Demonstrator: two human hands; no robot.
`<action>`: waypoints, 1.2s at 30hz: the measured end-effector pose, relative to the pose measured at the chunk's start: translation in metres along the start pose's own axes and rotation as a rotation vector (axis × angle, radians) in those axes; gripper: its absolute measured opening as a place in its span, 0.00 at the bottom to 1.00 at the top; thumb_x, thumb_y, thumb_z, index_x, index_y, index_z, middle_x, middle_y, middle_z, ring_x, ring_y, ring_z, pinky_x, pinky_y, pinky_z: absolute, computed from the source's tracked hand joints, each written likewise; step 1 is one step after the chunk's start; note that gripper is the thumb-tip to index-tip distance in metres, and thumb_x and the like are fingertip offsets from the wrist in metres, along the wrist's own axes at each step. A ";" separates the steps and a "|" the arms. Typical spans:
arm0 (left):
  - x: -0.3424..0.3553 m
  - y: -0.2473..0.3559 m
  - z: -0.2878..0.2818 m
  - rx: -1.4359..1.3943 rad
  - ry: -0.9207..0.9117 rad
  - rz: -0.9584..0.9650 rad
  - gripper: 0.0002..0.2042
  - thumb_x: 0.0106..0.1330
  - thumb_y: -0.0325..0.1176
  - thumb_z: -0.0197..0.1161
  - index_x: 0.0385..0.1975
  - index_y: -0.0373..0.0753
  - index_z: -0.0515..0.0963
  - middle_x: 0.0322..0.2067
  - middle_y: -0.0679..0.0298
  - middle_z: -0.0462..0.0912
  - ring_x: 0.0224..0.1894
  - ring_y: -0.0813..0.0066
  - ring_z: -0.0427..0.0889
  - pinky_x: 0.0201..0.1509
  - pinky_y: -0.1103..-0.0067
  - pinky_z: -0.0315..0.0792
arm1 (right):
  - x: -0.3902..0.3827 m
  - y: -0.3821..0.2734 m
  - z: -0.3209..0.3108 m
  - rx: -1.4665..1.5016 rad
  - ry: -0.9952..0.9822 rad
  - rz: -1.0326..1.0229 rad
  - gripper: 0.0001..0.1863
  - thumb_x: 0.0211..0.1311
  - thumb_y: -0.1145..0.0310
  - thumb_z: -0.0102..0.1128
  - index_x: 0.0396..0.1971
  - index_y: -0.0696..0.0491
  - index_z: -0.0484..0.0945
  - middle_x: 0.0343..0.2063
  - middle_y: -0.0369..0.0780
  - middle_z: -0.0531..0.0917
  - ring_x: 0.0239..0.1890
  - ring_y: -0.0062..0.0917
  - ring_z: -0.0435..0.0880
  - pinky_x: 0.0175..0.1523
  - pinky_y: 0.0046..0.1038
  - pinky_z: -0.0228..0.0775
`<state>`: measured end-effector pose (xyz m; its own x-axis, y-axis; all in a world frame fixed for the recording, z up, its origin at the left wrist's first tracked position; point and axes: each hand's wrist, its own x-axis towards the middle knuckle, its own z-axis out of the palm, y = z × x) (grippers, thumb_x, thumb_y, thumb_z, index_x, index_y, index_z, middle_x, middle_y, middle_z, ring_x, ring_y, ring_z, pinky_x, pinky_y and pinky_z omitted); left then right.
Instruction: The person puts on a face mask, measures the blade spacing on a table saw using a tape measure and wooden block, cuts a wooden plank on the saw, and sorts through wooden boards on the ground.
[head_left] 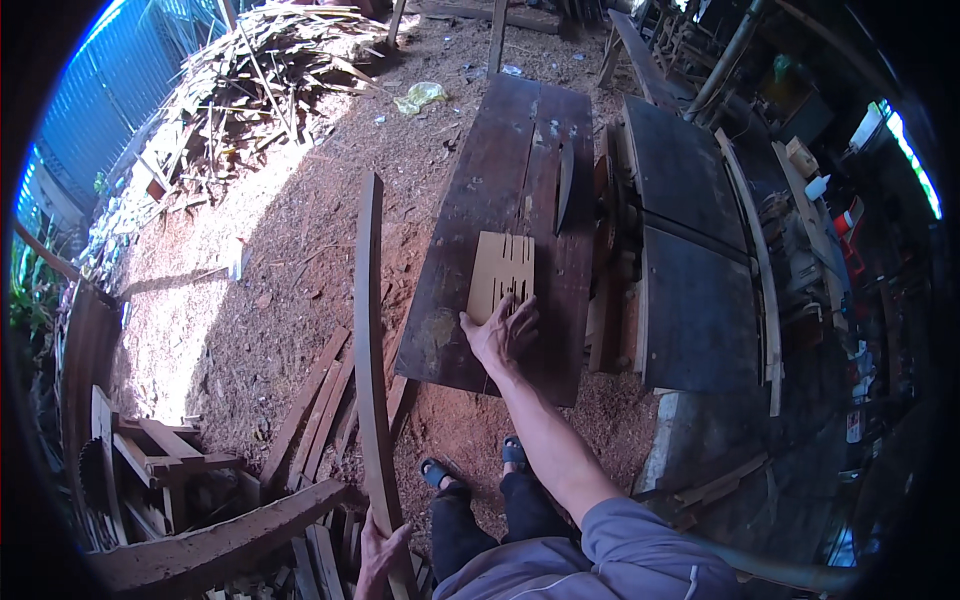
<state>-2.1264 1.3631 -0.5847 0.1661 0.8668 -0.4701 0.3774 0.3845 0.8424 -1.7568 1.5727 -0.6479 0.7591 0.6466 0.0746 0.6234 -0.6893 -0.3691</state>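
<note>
The left hand (380, 550) was low beside the person's left leg, closed around the near part of a long beam (368, 330); its hidden fingers left no way to tell how firmly it held. From that grip the beam's long axis ran away from the body, almost straight ahead, its far end leaning slightly left.

Ahead and to the right of that grip, the right hand (505, 335) lay palm down, fingers and thumb spread, over the near end of a slotted board (494, 270). The board was directly ahead of this hand, flat on a dark wooden table (490, 150), its long axis pointing away from the person and tipped a little right. The right hand was the nearer one, touching it; the left was well apart from it. The beam ran just beside the table's left edge, though whether the two touched could not be told.

Beyond the right fingertips and to their right, a curved blade (565, 190) rose from the table, apart from the board. Farthest off, ahead and left of both hands, was a heap of wood scraps (280, 80).
</note>
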 end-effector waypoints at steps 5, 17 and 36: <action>-0.015 -0.010 0.023 0.052 -0.102 -0.240 0.34 0.54 0.34 0.67 0.62 0.38 0.64 0.36 0.56 0.82 0.37 0.72 0.82 0.42 0.74 0.77 | -0.060 0.045 -0.028 -0.009 -0.134 -0.057 0.56 0.43 0.41 0.71 0.67 0.58 0.54 0.69 0.62 0.40 0.68 0.63 0.45 0.59 0.70 0.48; -0.041 -0.007 0.090 0.095 -0.269 -0.186 0.42 0.55 0.39 0.72 0.69 0.39 0.56 0.54 0.49 0.77 0.56 0.66 0.77 0.58 0.71 0.71 | -0.104 0.180 -0.120 0.479 -0.317 -0.243 0.49 0.47 0.46 0.67 0.64 0.60 0.58 0.63 0.61 0.59 0.62 0.54 0.66 0.63 0.46 0.63; -0.089 -0.022 0.126 0.501 -0.274 -0.069 0.44 0.57 0.43 0.68 0.71 0.43 0.49 0.42 0.41 0.68 0.43 0.43 0.74 0.47 0.58 0.72 | -0.086 0.240 -0.089 0.997 -0.320 0.522 0.23 0.65 0.57 0.62 0.50 0.56 0.67 0.38 0.39 0.79 0.31 0.21 0.80 0.20 0.21 0.73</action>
<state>-2.0349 1.2381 -0.5944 0.3302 0.7055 -0.6271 0.7703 0.1826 0.6110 -1.6555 1.3226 -0.6600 0.7091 0.5115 -0.4854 -0.2815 -0.4259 -0.8599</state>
